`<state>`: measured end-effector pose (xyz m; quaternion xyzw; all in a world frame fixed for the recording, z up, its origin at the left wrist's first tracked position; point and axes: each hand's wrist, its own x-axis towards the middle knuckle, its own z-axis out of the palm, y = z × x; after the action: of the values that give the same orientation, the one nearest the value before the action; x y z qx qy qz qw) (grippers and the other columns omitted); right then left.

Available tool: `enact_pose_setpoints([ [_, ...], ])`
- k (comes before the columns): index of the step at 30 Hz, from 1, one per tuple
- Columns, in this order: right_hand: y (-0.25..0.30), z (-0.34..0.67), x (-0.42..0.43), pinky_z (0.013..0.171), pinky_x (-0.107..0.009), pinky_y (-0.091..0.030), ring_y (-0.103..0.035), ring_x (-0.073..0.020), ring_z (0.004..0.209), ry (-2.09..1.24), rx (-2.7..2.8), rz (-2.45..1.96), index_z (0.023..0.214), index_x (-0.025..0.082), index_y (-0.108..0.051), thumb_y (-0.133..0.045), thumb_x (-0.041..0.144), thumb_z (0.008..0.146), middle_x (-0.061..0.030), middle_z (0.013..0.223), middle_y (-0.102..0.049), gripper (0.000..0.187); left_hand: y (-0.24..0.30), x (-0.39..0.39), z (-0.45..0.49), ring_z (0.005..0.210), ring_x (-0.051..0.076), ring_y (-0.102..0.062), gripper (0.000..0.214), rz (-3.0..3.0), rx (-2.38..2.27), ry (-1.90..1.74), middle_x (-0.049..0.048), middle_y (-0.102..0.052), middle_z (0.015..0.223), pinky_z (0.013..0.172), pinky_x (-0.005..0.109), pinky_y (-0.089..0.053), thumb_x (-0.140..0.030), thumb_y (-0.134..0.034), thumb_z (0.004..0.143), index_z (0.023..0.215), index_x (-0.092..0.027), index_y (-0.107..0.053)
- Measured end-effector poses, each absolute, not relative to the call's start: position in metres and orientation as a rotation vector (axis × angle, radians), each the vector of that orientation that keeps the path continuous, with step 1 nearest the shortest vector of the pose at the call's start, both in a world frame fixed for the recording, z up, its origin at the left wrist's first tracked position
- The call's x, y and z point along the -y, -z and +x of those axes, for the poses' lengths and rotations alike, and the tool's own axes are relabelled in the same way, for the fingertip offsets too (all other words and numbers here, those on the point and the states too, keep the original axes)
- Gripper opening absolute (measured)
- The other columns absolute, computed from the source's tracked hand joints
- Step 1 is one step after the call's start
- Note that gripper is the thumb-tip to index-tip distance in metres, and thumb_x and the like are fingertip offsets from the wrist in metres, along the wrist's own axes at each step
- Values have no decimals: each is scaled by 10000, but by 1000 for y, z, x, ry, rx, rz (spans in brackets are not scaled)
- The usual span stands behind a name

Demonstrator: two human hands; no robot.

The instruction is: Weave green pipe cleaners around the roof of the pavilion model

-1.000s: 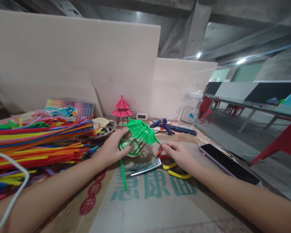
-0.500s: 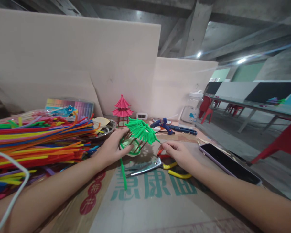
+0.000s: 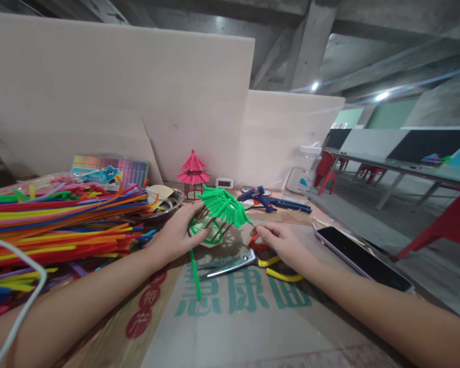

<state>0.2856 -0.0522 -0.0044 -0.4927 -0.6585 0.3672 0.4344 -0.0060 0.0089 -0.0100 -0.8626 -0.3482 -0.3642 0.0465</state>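
My left hand (image 3: 176, 233) grips the round base of a green pipe-cleaner pavilion (image 3: 222, 208), which stands tilted on the cardboard (image 3: 233, 322). My right hand (image 3: 281, 243) rests palm down just right of it, fingers curled over the red and yellow handles of scissors (image 3: 237, 263); whether it grips them I cannot tell. A loose green pipe cleaner (image 3: 194, 276) lies below the pavilion. A finished pink pavilion (image 3: 193, 174) stands behind.
A big heap of coloured pipe cleaners (image 3: 61, 220) fills the left. A blue glue gun (image 3: 260, 198), a clear jar (image 3: 302, 176), a marker box (image 3: 111, 171) and a phone (image 3: 362, 258) lie around. White boards wall the back; red chairs stand right.
Almost nothing moved. My right hand has shifted slightly toward the green pavilion's roof edge.
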Motion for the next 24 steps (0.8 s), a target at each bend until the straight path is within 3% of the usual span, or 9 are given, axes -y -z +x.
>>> enact_pose_setpoints([
  [4,2,285,54,628,-304,-508,-655,-196,682,-979,1619,-1275,792,166,-702,-557,531,846,-61,780,-710,397,10,-9,-6,1198,305,-599,575,-2628,1065,1117,147,-624,1319,1062,428,-481,-480,-567,919,1376,-136,-513],
  [12,-1,285,54,691,-325,-495,-663,-229,762,-797,1789,-1247,786,164,-703,-534,446,860,-78,780,-720,337,11,-10,-6,1169,297,-599,577,-2649,1145,1119,149,-624,1272,1057,435,-479,-484,-571,919,1364,-120,-522],
  [24,4,287,52,689,-323,-500,-654,-215,728,-839,1677,-1247,778,165,-691,-540,527,864,-65,750,-708,402,11,-11,-6,1218,310,-587,601,-2661,1226,1166,157,-615,1326,1098,455,-456,-506,-564,905,1367,-123,-530],
])
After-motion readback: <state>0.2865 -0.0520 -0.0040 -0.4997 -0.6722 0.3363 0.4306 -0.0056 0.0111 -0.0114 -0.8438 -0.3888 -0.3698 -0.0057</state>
